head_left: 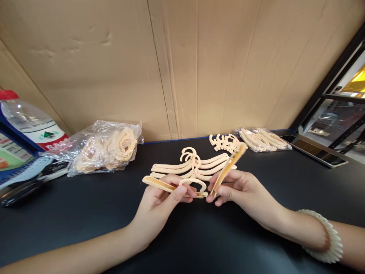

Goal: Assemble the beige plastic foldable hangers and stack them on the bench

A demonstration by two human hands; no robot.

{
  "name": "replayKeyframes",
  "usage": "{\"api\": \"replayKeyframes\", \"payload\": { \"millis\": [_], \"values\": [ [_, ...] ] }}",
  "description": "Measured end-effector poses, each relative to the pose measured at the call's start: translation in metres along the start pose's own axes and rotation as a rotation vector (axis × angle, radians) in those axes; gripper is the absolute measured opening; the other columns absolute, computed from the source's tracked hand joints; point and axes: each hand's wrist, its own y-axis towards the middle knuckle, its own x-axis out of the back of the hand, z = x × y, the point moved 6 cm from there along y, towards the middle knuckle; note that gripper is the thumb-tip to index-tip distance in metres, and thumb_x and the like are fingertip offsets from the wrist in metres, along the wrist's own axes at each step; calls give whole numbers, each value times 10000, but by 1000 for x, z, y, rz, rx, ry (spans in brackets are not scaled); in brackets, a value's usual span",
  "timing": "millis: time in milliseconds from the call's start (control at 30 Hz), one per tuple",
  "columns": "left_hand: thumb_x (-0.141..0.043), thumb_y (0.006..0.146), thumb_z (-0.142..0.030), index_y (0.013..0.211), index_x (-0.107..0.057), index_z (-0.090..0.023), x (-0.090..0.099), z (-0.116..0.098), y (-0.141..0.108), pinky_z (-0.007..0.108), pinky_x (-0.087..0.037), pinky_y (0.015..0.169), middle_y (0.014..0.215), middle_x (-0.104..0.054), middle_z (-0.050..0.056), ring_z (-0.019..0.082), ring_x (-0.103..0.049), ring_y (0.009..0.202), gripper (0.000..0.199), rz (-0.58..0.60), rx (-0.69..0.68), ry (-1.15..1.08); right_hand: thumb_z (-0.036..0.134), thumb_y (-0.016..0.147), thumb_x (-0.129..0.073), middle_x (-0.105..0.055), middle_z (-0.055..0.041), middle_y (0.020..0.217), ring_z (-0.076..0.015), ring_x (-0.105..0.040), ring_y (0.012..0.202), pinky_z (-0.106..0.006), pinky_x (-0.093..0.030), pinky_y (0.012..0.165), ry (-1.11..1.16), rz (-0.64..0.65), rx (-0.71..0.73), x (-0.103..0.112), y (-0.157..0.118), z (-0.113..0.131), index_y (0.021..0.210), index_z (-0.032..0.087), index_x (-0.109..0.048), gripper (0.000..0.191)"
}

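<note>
Between thumb and fingers, my left hand (165, 199) grips a cream plastic hanger arm (158, 183), with a curved hanger hook (203, 184) at its inner end. A second hanger arm (228, 167) slants upward in my right hand (235, 186), pinched near its lower end. The two inner ends lie close together; whether they touch I cannot tell. Just beyond my hands, several hangers (171, 168) with hooks lie on the black table (176, 243), partly hidden by my fingers.
Loose hooks (222, 142) lie at the back beside a clear bag of hanger arms (261, 139). A phone-like flat slab (316, 150) lies at right. Leftward are a plastic bag of hooks (105, 150), a bottle (31, 118) and a blue comb-like item (25, 171). Cardboard (114, 68) stands behind.
</note>
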Motion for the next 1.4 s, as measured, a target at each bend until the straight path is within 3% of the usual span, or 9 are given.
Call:
{"api": "replayKeyframes", "payload": {
  "millis": [133,300,967,1400],
  "values": [
    [-674,852,-320,829,-698,-156,-2,-2,0,256,-590,735,841,-731,63,175,-696,794,168,36,-28,-45,252,785,-740,-714,-43,775,-124,-682,716,-204,-560,644,-59,-20,54,4,1,5,848,152,-688,129],
    [-675,853,-306,811,-715,-146,-2,-3,2,214,-565,729,814,-742,72,163,-693,797,171,59,-60,10,273,762,-760,-733,-53,792,-148,-701,722,-206,-570,596,-51,-23,20,8,1,-2,893,156,-699,186],
    [-715,815,-340,801,-709,-160,-2,4,2,327,-583,804,867,-742,75,238,-705,896,181,44,59,-109,297,777,-744,-743,-60,828,-156,-713,732,-241,-594,646,-106,-10,-12,6,2,-3,890,152,-696,190],
    [-692,835,-321,822,-729,-162,-4,8,1,336,-592,794,878,-747,85,228,-709,853,164,77,100,-102,309,775,-740,-718,-32,800,-135,-671,682,-262,-583,655,-176,13,109,-3,-2,4,787,193,-729,116]
  ]
}}
